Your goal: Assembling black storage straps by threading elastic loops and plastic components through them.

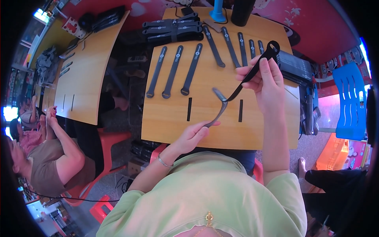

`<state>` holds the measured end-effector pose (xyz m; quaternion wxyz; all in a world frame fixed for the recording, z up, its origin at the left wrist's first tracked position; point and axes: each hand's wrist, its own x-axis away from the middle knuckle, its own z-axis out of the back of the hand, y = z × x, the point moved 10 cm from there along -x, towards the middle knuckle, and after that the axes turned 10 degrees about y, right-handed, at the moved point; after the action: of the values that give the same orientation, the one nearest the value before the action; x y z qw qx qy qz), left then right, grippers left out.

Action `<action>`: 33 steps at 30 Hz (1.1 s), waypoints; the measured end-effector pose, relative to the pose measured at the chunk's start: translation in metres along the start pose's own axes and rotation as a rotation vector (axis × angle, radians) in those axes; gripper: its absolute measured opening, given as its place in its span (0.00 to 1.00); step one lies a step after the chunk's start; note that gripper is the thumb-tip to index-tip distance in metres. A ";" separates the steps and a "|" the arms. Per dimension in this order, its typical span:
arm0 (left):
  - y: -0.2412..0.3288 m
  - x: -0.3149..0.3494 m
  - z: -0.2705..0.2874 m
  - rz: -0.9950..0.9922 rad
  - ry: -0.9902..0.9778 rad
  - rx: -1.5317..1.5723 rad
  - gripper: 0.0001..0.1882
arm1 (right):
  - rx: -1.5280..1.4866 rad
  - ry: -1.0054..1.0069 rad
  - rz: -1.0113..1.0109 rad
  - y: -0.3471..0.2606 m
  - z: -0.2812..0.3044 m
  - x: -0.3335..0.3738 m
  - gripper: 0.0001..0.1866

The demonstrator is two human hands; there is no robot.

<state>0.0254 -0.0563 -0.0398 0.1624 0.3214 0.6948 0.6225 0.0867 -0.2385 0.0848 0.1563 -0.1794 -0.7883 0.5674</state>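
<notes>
Held up over the table (169, 126) is a long strap (246, 79), black on one face and grey on the other, slotted at its wide upper end. My right hand (266, 77) pinches it just below that slotted end. Lower down, my left hand (193, 135) grips the grey part between thumb and fingers. Between the hands the strap twists, and a short grey tip (218, 94) sticks out there. Two short black strips (189, 109) lie flat on the wood beneath. Three dark straps (172, 71) rest side by side at the left, and several more (231, 46) further back.
A tied bundle of straps (173, 29) lies at the back left, near a blue stand (218, 14) and a black cylinder (241, 12). Stacked straps (296, 67) cover the right edge. A blue chair (349, 102) stands right; at left a person (59, 158) sits by another table (85, 79).
</notes>
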 end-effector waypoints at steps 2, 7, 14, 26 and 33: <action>0.010 -0.003 -0.002 -0.089 -0.022 -0.143 0.20 | 0.003 -0.044 -0.035 0.003 -0.011 0.014 0.12; 0.033 -0.017 -0.014 -0.046 0.023 0.149 0.19 | 0.087 -0.136 0.017 0.022 -0.025 0.042 0.12; 0.021 -0.028 -0.009 0.205 0.114 0.465 0.14 | -0.026 -0.049 0.015 0.024 -0.009 0.046 0.12; 0.031 -0.013 0.007 0.117 0.024 0.075 0.16 | -0.184 -0.146 -0.061 0.047 -0.018 0.039 0.10; 0.042 -0.018 0.004 0.043 0.137 0.001 0.14 | 0.371 -0.261 0.065 0.054 -0.036 0.063 0.08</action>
<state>0.0515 -0.0645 -0.0029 0.1008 0.2930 0.6974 0.6462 0.0525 -0.1639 0.0470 0.0650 -0.0981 -0.6776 0.7260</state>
